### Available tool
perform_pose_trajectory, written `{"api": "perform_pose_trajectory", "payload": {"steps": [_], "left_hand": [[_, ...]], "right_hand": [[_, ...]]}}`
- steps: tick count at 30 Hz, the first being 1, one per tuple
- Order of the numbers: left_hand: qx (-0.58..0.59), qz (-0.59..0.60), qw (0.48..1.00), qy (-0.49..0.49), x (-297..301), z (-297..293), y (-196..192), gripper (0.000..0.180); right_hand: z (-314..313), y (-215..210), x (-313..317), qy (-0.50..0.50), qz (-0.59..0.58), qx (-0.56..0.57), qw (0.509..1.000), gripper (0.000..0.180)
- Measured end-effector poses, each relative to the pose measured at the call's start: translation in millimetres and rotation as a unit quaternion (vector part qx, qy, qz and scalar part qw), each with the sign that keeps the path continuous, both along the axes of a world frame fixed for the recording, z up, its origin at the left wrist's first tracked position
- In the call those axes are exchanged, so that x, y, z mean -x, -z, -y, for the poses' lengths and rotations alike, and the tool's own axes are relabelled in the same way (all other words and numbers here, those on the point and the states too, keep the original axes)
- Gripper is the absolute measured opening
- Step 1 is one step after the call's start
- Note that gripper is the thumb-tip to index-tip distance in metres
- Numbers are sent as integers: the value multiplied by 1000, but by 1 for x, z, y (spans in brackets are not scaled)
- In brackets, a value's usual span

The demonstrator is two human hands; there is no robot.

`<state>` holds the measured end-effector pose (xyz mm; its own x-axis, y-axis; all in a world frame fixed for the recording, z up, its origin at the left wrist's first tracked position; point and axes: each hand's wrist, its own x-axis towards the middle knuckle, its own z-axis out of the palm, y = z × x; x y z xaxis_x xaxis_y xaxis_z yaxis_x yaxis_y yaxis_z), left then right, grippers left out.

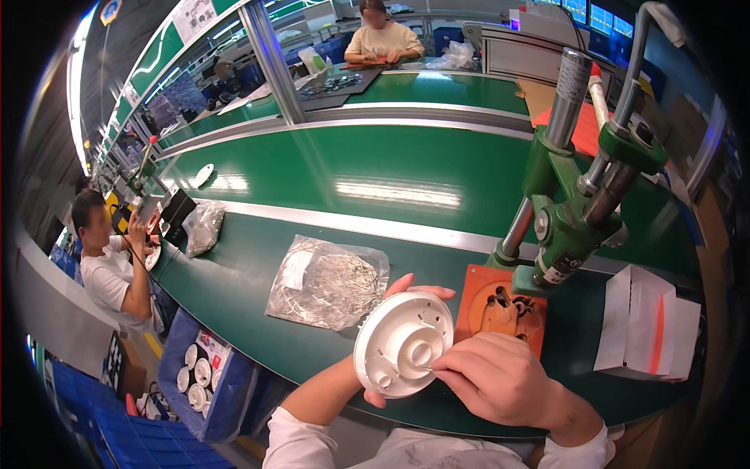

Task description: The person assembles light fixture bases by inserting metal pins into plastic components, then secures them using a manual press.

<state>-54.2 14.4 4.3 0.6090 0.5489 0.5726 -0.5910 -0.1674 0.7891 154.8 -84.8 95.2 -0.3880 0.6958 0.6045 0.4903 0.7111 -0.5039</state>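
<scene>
A round white plastic housing (404, 344) with raised rings and small holes is tilted toward me above the green bench. My left hand (398, 291) grips it from behind, with the thumb below and fingertips past the upper rim. Fingers pinched, my right hand (488, 371) touches the housing's right side near its central ring; whatever small piece sits in the pinch is hidden. Just behind the right hand lies an orange fixture block (473, 301) with shaped recesses, beneath a green hand press (562, 227). A clear bag of thin metal pins (332, 283) rests beyond my left hand.
An open white box (637, 332) stands at the right. Lower left, a blue bin (234, 391) holds several white round parts. Another clear bag (205, 227) lies near a co-worker (117, 270) at the left. Across the green conveyor (312, 168) sits another person (383, 39).
</scene>
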Motion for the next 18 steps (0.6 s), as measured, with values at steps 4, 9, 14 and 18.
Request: {"api": "perform_pose_trajectory", "payload": {"steps": [4, 9, 14, 18], "left_hand": [[-26, 20, 999, -10, -3, 3, 3, 167], [-74, 1, 997, -29, -1, 2, 5, 170], [-105, -3, 994, -33, 0, -2, 9, 171], [-105, -3, 993, -45, -1, -3, 9, 171]], "right_hand": [[-2, 8, -1, 2, -11, 44, 999, 17], [-4, 11, 0, 6, -50, 91, 995, 15], [-5, 12, -1, 4, -70, 116, 991, 14], [-6, 12, 0, 6, -88, 140, 986, 14]]}}
